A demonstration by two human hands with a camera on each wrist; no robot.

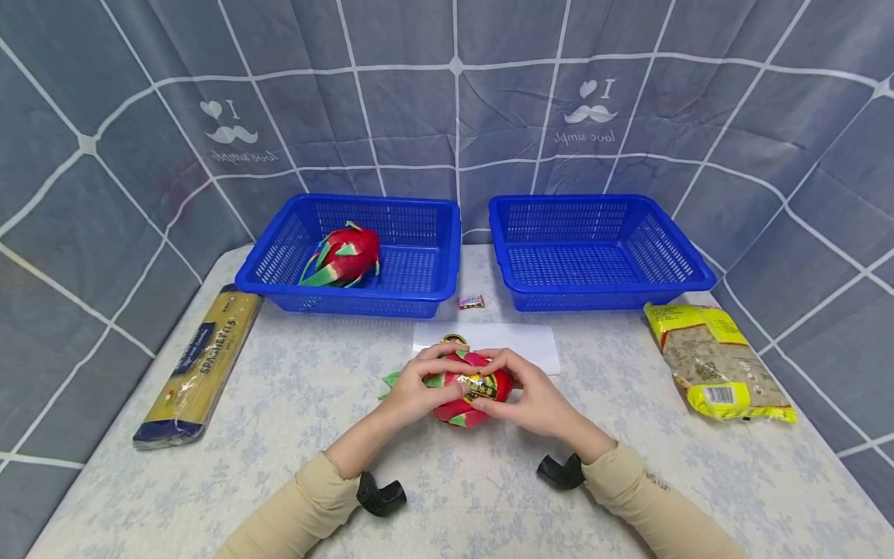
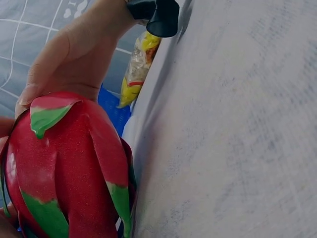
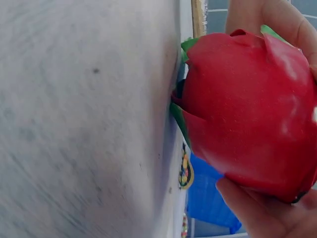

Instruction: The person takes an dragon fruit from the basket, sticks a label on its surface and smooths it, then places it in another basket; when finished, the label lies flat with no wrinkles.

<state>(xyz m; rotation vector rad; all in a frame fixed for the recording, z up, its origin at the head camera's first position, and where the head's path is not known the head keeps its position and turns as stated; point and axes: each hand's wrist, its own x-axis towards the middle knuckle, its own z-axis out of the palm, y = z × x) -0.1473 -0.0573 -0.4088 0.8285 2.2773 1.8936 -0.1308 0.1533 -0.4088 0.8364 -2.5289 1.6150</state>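
Both hands hold a red dragon fruit (image 1: 461,413) with green-tipped scales, low over the table in the middle of the head view. My left hand (image 1: 419,388) grips its left side and my right hand (image 1: 534,394) its right side. A shiny gold-and-black label (image 1: 482,387) lies on top of the fruit, with thumbs and fingertips touching it. The fruit's red side (image 2: 74,148) fills much of the left wrist view, and the red skin (image 3: 247,109) shows large in the right wrist view. Behind the hands lies a white paper sheet (image 1: 534,345) bearing a round gold label (image 1: 455,339).
Two blue baskets stand at the back; the left basket (image 1: 349,301) contains another dragon fruit (image 1: 352,252), the right basket (image 1: 601,299) nothing. A small wrapped sweet (image 1: 471,301) lies between them. Spaghetti (image 1: 202,365) is at left, a yellow-and-clear food bag (image 1: 719,361) at right.
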